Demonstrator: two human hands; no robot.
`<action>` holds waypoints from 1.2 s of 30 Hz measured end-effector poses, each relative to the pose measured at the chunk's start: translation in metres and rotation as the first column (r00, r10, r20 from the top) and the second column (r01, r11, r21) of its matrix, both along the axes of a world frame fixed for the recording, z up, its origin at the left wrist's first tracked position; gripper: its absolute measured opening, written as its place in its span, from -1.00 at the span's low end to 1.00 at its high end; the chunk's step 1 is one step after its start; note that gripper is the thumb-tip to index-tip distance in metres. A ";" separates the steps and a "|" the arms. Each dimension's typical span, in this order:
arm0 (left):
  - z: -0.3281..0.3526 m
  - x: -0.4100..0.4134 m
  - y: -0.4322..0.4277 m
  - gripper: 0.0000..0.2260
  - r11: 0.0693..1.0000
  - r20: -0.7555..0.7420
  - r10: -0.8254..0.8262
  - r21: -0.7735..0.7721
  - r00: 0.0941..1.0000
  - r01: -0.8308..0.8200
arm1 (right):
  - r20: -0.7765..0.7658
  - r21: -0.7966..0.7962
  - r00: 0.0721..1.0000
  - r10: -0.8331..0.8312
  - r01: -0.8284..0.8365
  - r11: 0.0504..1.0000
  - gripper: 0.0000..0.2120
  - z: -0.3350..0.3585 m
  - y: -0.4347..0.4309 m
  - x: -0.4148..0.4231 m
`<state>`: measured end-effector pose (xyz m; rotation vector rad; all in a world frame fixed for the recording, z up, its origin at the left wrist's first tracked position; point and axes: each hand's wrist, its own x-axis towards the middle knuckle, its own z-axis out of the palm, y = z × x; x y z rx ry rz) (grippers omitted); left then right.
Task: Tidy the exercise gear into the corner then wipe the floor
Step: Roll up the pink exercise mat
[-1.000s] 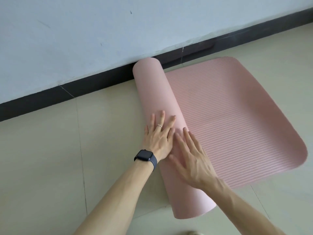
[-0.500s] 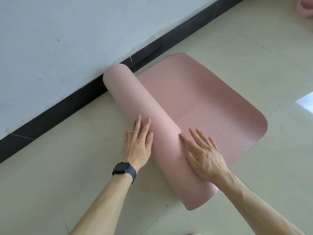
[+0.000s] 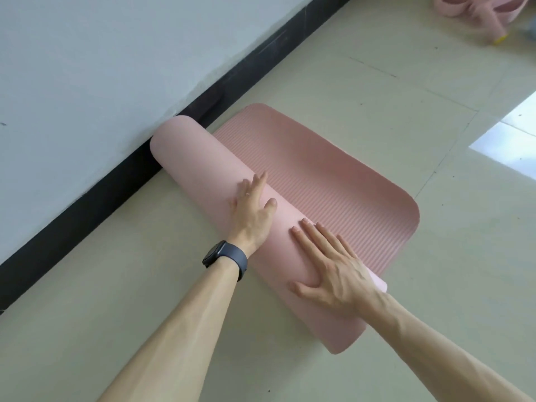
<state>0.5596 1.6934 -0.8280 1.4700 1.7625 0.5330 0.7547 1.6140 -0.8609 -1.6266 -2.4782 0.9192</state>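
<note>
Fingers (image 3: 313, 230) of the right hand (image 3: 333, 274) are being held straight and slightly spread, pressed flat on the roll (image 3: 208, 158) of the pink exercise mat (image 3: 293, 256); nothing is being gripped by them. The left hand (image 3: 252, 216) is likewise being laid open on the roll, farther along it toward the wall, with its fingertips reaching over the crest to where the flat sheet begins. A thin ring (image 3: 247, 194) is being worn on one of its fingers and a dark watch (image 3: 226, 256) on its wrist.

The mat is being shown as soft, thick foam: smooth on the outside of the roll, finely ribbed on the unrolled part (image 3: 333, 181), which is lying flat beyond the roll and ending in rounded corners. Both forearms are being stretched out bare from the lower edge of the view, with the wrists low and the palms down.

The far end of the roll is being pressed against, or is lying just beside, the black skirting board (image 3: 116, 192) under the pale wall (image 3: 87, 68). Glossy beige floor tiles (image 3: 377, 82) are surrounding the mat. Well beyond the unrolled part, some pink gear (image 3: 478, 7) is being cut off by the upper edge of the view, too blurred to be told apart.
</note>
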 end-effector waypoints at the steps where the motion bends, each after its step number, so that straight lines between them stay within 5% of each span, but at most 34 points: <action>1: -0.001 -0.001 -0.001 -0.47 0.995 -0.011 0.051 0.091 0.999 -0.050 | -0.032 -0.023 0.999 -0.012 0.011 1.000 -0.09 -0.001 0.007 0.006; 5: -0.025 -0.011 -0.012 -0.44 0.960 -0.260 0.166 0.264 0.951 -0.095 | -0.091 -0.121 0.993 -0.077 0.066 0.990 -0.14 -0.008 0.040 0.034; 11: -0.050 0.008 0.003 -0.50 0.943 -0.399 -0.029 0.292 0.916 0.157 | 0.019 -0.213 0.946 -0.325 0.321 0.923 -0.22 0.011 0.091 0.056; 16: -0.049 0.044 0.047 -0.47 0.956 -0.463 -0.039 0.240 0.885 0.167 | 0.015 -0.003 0.920 -0.392 0.393 0.920 -0.31 0.032 0.100 0.039; 22: -0.036 0.092 0.098 -0.55 0.971 -0.548 -0.150 0.074 0.823 0.226 | 0.080 -0.159 0.892 -0.444 0.451 0.878 0.24 0.006 0.136 0.062; 26: -0.032 0.108 0.130 -0.50 0.944 -0.466 -0.307 -0.041 0.830 0.326 | 0.068 -0.290 0.827 -0.558 0.551 0.782 0.36 -0.009 0.162 0.086; 30: -0.033 0.111 0.135 -0.44 0.936 -0.468 -0.328 -0.046 0.820 0.348 | 0.065 -0.256 0.820 -0.569 0.564 0.785 0.31 -0.013 0.165 0.090; 36: -0.030 0.105 0.124 -0.47 0.949 -0.441 -0.296 -0.035 0.847 0.313 | 0.014 -0.044 0.846 -0.532 0.532 0.845 -0.06 -0.008 0.144 0.078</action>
